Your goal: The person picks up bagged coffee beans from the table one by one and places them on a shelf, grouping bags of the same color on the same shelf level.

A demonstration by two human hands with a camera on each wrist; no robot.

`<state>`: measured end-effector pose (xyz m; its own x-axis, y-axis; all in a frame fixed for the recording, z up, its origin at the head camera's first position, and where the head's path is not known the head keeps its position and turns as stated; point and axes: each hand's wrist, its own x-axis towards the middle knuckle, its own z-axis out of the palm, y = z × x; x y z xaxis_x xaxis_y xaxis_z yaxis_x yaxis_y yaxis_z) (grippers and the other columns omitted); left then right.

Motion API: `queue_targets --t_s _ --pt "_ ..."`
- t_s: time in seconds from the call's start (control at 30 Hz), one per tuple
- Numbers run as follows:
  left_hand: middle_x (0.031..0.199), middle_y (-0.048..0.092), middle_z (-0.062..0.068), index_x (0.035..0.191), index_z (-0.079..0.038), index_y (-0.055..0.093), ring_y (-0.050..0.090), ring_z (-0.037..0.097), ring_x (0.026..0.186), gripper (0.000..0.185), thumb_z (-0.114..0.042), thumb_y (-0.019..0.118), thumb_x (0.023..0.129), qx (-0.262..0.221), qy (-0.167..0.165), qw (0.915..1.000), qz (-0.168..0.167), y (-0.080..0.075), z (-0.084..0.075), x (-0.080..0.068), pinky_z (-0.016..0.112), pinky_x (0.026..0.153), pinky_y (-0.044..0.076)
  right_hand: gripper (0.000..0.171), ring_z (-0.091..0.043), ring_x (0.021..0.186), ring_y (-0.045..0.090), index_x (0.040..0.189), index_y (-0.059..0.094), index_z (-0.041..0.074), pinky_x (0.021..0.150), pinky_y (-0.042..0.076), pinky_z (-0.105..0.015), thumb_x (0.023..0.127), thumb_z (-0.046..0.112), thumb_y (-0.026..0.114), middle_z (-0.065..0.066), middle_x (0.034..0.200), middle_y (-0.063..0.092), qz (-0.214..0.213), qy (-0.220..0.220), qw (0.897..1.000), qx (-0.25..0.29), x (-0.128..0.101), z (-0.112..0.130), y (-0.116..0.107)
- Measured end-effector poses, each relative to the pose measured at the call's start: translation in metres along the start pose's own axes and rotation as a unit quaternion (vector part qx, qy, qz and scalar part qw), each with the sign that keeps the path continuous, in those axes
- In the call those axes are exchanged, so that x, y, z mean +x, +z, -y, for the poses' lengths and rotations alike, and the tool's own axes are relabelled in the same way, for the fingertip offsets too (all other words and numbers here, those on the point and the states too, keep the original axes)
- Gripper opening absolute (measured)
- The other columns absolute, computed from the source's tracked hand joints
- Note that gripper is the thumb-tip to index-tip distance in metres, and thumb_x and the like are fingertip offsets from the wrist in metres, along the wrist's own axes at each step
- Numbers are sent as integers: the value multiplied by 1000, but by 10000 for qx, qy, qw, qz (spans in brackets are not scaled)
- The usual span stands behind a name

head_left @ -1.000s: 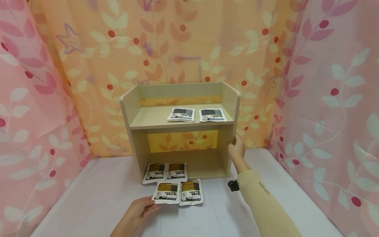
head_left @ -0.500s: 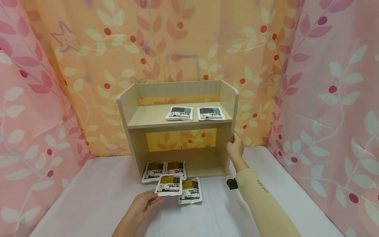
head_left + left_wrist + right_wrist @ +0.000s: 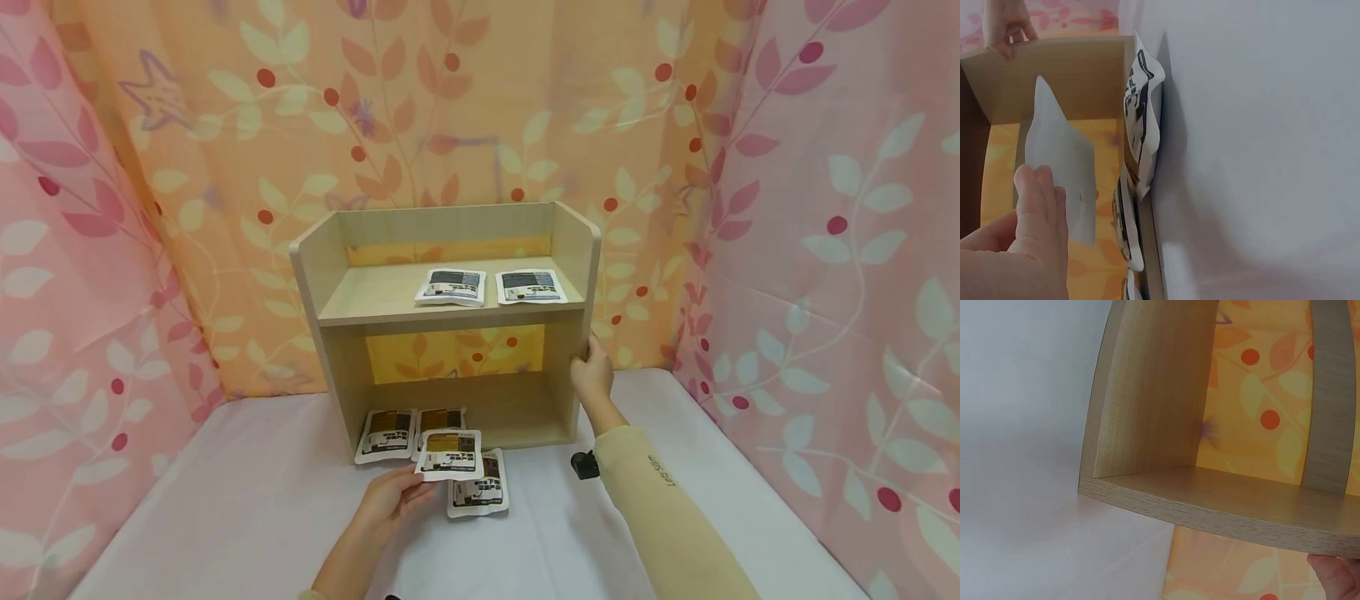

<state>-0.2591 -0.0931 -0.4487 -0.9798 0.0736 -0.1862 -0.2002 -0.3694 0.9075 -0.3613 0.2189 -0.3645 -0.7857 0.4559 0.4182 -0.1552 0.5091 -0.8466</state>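
Note:
My left hand (image 3: 393, 500) pinches a white packet with a brown label (image 3: 449, 454) and holds it lifted in front of the wooden shelf unit (image 3: 333, 350). In the left wrist view that packet's blank back (image 3: 1063, 162) shows above my left hand's fingers (image 3: 1038, 206). Another packet (image 3: 478, 492) lies on the white table (image 3: 240, 508), and two more (image 3: 386, 433) lean at the shelf's lower front edge. Two dark-labelled packets (image 3: 452, 286) lie on the upper shelf. My right hand (image 3: 591, 371) grips the shelf's right side panel (image 3: 1147, 394).
Leaf-patterned curtains (image 3: 825, 208) close in the table on three sides. A small black object (image 3: 583, 463) sits on the table by my right forearm. The lower compartment (image 3: 480, 400) of the shelf is open behind the leaning packets.
My left hand has picked one packet up off the table and carried it up and to the right toward the shelf. My right hand has stayed on the side panel.

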Motion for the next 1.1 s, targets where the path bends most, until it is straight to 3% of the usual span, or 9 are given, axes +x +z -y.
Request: queue_targets --t_s 0.33,0.63,0.9,1.1 --pt "107 64 31 137 25 26 70 22 85 48 8 45 96 -136 23 9998 134 18 3 6 33 79 56 30 -44 109 57 114 61 0 89 42 -58 84 -1 54 -25 115 64 31 31 10000 45 -1 1 0" --pt "132 44 41 141 23 20 70 22 86 53 6 44 97 -231 -98 9995 178 35 7 15 33 80 56 28 -45 109 57 111 61 -1 89 42 -59 84 -2 54 -25 114 64 11 -9 10000 73 -2 1 -1" --pt "118 59 34 141 20 24 71 21 84 52 5 47 98 -288 -193 9993 121 45 9 23 30 77 57 35 -45 109 57 117 61 0 89 42 -59 83 -3 53 -25 116 64 1 -11 10000 96 -2 2 -1" --pt "136 43 38 144 18 23 71 25 91 53 4 46 99 -199 -319 9992 148 55 11 31 31 80 56 38 -44 110 57 119 61 1 90 42 -59 83 -3 53 -25 117 64 -20 4 9999 125 -2 1 -1"
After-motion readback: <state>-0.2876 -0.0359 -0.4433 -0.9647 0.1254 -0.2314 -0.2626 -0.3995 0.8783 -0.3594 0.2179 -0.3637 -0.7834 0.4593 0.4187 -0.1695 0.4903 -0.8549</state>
